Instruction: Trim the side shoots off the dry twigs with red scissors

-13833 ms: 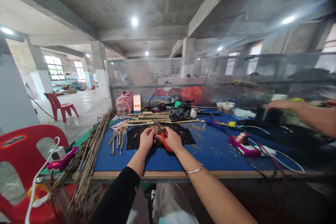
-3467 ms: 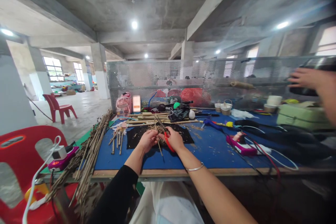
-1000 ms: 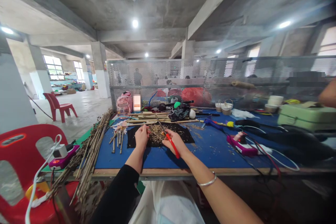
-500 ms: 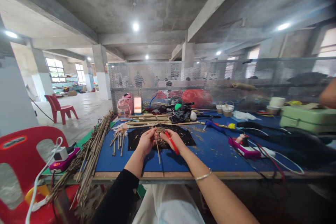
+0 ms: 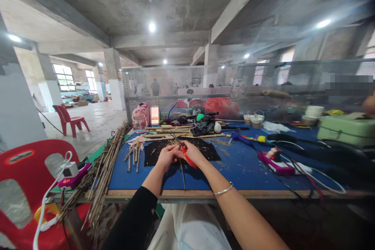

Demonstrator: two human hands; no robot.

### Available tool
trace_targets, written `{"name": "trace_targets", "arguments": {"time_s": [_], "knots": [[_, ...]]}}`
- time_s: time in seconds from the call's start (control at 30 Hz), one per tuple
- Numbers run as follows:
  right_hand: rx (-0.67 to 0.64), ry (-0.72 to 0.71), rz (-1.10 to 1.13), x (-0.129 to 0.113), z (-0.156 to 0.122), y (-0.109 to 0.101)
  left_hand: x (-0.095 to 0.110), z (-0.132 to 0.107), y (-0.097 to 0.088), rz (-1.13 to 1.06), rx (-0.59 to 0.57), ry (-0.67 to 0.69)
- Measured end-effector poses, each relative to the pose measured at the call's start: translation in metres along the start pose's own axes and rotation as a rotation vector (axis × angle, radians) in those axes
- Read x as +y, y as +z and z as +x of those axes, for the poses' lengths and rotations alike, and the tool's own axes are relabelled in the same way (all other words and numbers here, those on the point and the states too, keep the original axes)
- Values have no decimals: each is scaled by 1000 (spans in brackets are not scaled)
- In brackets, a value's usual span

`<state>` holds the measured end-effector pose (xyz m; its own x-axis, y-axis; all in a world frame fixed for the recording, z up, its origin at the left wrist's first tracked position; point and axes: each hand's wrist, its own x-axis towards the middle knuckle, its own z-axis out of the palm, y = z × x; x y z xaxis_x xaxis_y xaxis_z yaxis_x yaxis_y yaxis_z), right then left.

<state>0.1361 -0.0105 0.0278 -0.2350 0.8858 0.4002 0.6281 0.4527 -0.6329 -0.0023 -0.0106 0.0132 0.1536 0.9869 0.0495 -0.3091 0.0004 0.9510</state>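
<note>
My left hand and my right hand meet over a black cloth mat on the blue table. The left hand's fingers are closed on a thin brown twig that runs down toward me. In the right hand are red-handled scissors, their blades pointing up and left at the twig by the left fingers. Wood shavings lie on the mat around both hands.
A long bundle of sticks hangs over the table's left edge, short cut sticks beside it. A purple glue gun with cables lies right; another sits on a red chair. Bamboo poles, a pink jug and mesh fence stand behind.
My hands have stayed together over the mat; the twig now hangs lower toward the table's near edge, and the scissors have turned so the blades point at the twig.
</note>
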Motion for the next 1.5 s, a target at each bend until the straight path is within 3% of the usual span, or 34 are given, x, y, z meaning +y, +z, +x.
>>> {"name": "trace_targets", "arguments": {"time_s": [0.17,0.4,0.83,1.03,1.5], "knots": [[29,3,-112,6,6,0,-1,0,0,21,-28,-9],[-17,29,-70,3,6,-5,2,-4,5,110,-56,-31],[18,-16,-137,6,1,-8,2,-4,3,153,-29,-42],[1,76,-253,5,-4,-8,-2,-1,1,132,-34,-21],[22,27,-185,7,-8,-5,-1,-1,1,165,-6,-33]]}}
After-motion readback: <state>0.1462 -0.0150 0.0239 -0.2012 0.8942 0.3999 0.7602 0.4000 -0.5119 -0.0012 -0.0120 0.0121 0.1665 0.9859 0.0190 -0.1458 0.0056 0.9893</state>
